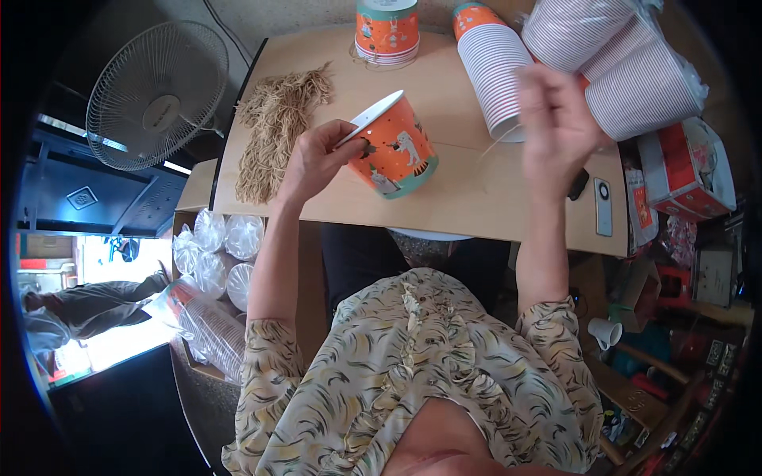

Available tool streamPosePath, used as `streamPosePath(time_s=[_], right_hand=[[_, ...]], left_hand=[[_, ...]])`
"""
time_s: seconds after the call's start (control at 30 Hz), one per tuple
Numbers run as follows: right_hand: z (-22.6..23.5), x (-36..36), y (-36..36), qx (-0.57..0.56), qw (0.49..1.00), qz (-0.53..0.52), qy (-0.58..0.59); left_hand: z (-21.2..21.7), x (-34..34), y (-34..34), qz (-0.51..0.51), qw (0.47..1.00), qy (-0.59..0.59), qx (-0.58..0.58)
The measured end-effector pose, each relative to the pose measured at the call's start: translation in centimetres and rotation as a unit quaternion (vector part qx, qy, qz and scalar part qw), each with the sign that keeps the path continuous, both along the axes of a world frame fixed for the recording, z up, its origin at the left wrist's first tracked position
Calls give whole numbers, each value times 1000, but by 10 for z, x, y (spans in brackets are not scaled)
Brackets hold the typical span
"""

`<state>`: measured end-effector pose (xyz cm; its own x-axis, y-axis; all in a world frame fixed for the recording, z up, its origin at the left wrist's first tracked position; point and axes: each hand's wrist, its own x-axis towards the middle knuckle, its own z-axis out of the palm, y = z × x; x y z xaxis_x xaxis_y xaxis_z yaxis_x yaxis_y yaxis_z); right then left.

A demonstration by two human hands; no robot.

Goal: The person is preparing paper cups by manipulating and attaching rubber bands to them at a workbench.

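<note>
My left hand (321,159) grips the rim of an orange paper bucket (401,151) with a green base band and white animal pictures, thumb outside. The bucket is tilted above the table, its white-rimmed mouth toward the upper left. My right hand (556,119) is raised to the right of it, smeared by motion, its fingers drawn together. A thin pale cord (500,143) runs from that hand toward the bucket; its far end cannot be made out. Left of the bucket lies a heap of tan cords (282,131).
Upside-down orange buckets (386,36) stand at the table's (468,210) far edge. A long nested stack (492,75) lies to their right, beside bagged stacks (643,87). A phone (604,206) rests at the right edge. A fan (163,111) and wrapped stacks (210,309) are left.
</note>
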<state>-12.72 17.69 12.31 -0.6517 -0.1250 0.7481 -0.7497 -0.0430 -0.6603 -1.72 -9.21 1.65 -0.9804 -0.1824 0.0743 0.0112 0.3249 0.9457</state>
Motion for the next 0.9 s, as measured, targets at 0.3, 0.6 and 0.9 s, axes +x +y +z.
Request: streamPosePath(time_s=[0.3, 0.6, 0.9], right_hand=[[-100, 50, -51, 154, 973, 104, -135], [-107, 44, -47, 169, 955, 139, -202], [-114, 40, -44, 171, 946, 133, -241]], left_hand=[[13, 6, 37, 127, 983, 38, -127], [14, 5, 50, 114, 976, 63, -172], [15, 6, 58, 111, 971, 64, -202]])
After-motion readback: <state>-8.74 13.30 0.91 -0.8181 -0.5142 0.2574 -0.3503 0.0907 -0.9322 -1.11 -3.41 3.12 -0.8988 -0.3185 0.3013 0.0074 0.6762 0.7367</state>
